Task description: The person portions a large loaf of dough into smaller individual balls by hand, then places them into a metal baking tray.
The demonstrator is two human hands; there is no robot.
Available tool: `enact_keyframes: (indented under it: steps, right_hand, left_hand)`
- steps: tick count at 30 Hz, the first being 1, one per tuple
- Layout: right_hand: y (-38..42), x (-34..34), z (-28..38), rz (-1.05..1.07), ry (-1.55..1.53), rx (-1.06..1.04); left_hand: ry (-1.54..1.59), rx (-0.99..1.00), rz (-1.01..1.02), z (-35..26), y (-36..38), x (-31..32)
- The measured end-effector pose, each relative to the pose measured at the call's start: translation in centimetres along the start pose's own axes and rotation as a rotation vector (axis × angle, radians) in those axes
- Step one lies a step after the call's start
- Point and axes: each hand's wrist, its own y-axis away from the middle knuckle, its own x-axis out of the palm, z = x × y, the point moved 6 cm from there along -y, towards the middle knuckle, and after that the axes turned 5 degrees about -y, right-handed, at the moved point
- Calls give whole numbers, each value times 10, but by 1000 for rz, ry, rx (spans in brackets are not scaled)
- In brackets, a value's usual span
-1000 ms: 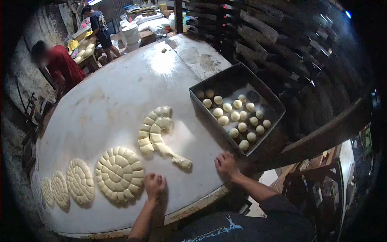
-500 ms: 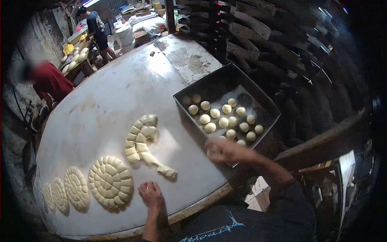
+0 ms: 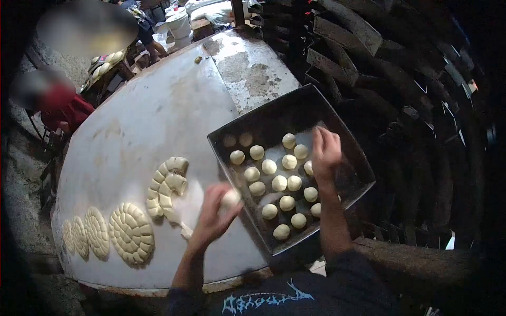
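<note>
Tray point(image 3: 269, 118), head view: the right hand point(image 3: 327, 151) has swung over it, and the left hand point(image 3: 212, 211) has lifted from the bench point(image 3: 142, 126) to its left wall; handling now seems to centre here.
Left hand: fingers curled around a dough ball point(image 3: 231, 198), just outside the tray's left wall; blur hides whether the two touch. No ball showed in this grip a moment earlier.
Right hand: fingers drawn close together above the tray's right part; I cannot tell whether anything sits between them.
Other balls point(image 3: 279, 183): spread over the tray's floor, some apart, some nearly touching; pale, smooth and rounded.
Tray material: dark, dull, metal by its look; squarish, with straight upright walls.
Curved strip point(image 3: 159, 192): on the bench, left of the tray; soft-looking, hooked, cut into plump blocks, a thin tail near the left hand.
Round discs point(image 3: 132, 233): four in a row, farther left of the tray; flattish, scored into blocks.
Bench surface: pale, smooth, faintly stained; patchy and flaking behind the tray.
</note>
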Motion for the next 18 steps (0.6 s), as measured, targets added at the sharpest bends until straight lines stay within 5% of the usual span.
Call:
enact_keyframes:
  steps: [2, 4, 6, 9, 11, 14, 16, 18]
  right_hand:
    - [19, -31, 40, -7, -106, 56]
    - [44, -49, 39, 16, -192, 41]
    - [64, -61, 50, 62, -142, 27]
    - [91, -74, 76, 144, -143, 137]
    - [132, -67, 77, 211, -202, 291]
    - [206, 5, 69, 566, -557, 462]
    - [263, 72, 93, 1031, -240, 243]
    - [306, 129, 92, 997, -83, 81]
  left_hand:
    - [-63, -34, -5, -26, -81, 35]
    - [-291, 145, 20, 8, -140, 95]
    - [-703, -63, 272, 34, -163, 133]
    - [-620, -90, 9, 32, -153, 96]
    - [-279, -99, -283, 47, -113, 27]
    - [-366, -262, -550, 71, 4, -86]
    - [-253, -520, -664, 115, 108, -131]
    - [-236, -678, -743, 145, 219, -149]
